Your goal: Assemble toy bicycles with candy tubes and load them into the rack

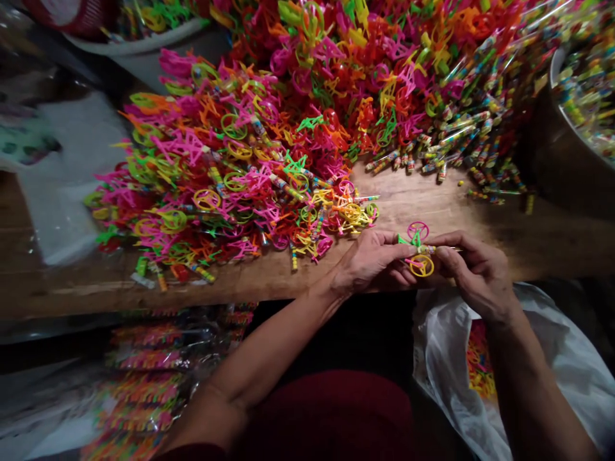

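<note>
Just over the table's front edge, my left hand (pixel 375 259) pinches a small plastic toy bicycle (pixel 423 265) with a green frame, one pink wheel and one yellow wheel. My right hand (pixel 480 269) grips a thin clear tube of coloured candy (pixel 429 250) between thumb and fingers. The tube lies against the toy's frame; my fingertips hide how the two join. To the left of my hands spreads a big heap of toy bicycle parts (pixel 230 173) in pink, orange, yellow and green, some with candy tubes among them.
Loose candy tubes (pixel 456 137) are piled at the back right beside a large bowl (pixel 542 141) filled with more. A white bag (pixel 442 358) with colourful pieces stands below the table at right. Packed strips (pixel 144 384) lie lower left. A grey tub (pixel 144 57) stands behind the heap.
</note>
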